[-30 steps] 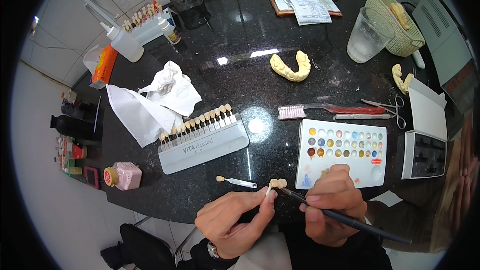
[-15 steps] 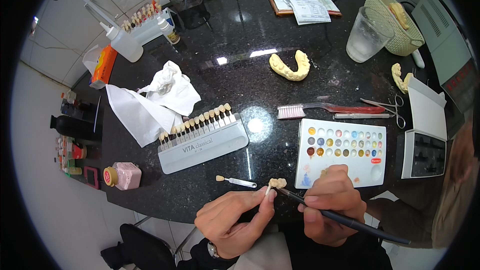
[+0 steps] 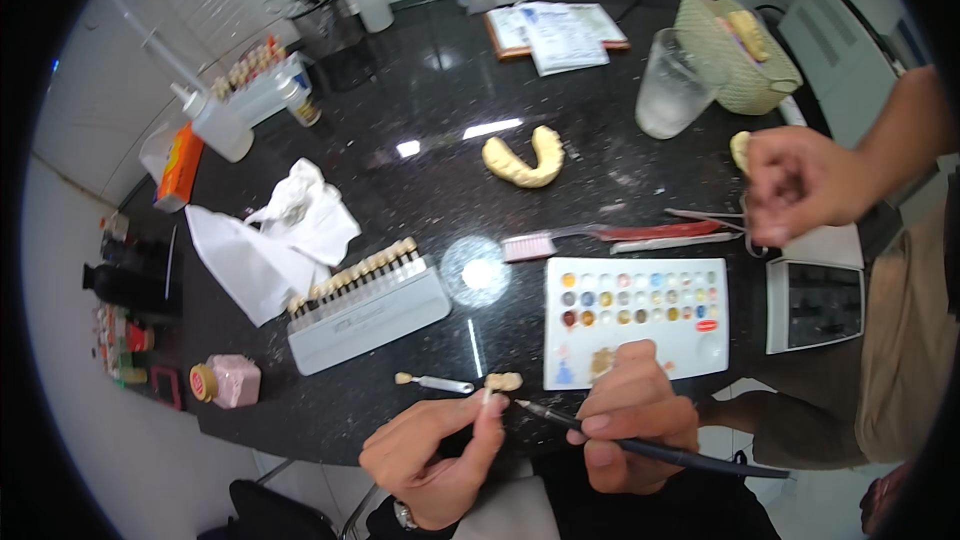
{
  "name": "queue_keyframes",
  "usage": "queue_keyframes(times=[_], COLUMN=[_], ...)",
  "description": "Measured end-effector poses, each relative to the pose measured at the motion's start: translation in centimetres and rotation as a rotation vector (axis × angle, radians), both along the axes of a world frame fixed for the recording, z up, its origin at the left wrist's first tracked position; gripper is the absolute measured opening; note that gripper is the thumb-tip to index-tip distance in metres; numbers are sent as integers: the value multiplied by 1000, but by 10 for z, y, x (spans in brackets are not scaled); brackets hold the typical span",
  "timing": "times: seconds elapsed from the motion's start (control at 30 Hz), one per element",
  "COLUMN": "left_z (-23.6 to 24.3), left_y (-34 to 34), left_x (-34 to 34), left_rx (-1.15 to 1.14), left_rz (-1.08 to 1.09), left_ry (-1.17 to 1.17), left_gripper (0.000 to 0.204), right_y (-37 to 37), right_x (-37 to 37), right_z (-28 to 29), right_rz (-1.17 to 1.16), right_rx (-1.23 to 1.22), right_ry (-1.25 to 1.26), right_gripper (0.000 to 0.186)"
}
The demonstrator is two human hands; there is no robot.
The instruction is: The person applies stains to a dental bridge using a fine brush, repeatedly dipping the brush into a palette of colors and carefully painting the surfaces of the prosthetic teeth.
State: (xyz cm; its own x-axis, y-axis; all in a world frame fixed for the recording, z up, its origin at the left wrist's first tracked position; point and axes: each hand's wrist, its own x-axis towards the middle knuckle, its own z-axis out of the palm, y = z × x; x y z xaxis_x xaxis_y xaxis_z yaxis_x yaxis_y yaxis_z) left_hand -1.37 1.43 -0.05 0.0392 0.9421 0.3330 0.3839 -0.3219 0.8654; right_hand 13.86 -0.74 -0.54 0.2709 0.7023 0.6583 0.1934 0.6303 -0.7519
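Between the thumb and index finger of my left hand [image 3: 425, 455] a thin white peg is pinched, carrying a small tooth-coloured dental bridge [image 3: 504, 381]. My right hand [image 3: 640, 415] grips a fine black-handled brush [image 3: 655, 450] like a pen. Its tip points at the bridge, a little apart from it. Under the fingertips of that hand lies a white paint palette [image 3: 685, 340] with rows of coloured wells and brown and blue smears. A single tooth shade tab [image 3: 440, 384] rests on the counter just beyond my left hand. Behind it stands a grey tooth shade guide [image 3: 375, 325].
Another person's hand [image 3: 810, 180] reaches in from the right over scissor-handled forceps [image 3: 705, 215] and an open white box [image 3: 815, 305]. A pink toothbrush [image 3: 620, 232], a dental cast [image 3: 528, 162], a cup [image 3: 672, 90], crumpled tissue [image 3: 300, 210] and a pink jar [image 3: 235, 380] stand around.
The other person's hand has come in at the right, above the forceps and box. My view has shifted. The brush tip, earlier against the bridge, is now slightly off it.
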Motion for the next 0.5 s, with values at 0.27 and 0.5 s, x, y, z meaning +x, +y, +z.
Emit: queue_keyframes(times=[0.27, 0.5], left_z=[1, 4], left_y=[-6, -7], left_x=[1, 6], left_rx=[-38, -46], left_rz=[8, 8], left_ry=[32, -41], left_gripper=[6, 7], right_y=[-3, -32], right_x=[1, 39], right_z=[-17, -18], right_rz=[-104, -567], right_rx=[334, 611], right_ry=[25, 26], right_gripper=[19, 19])
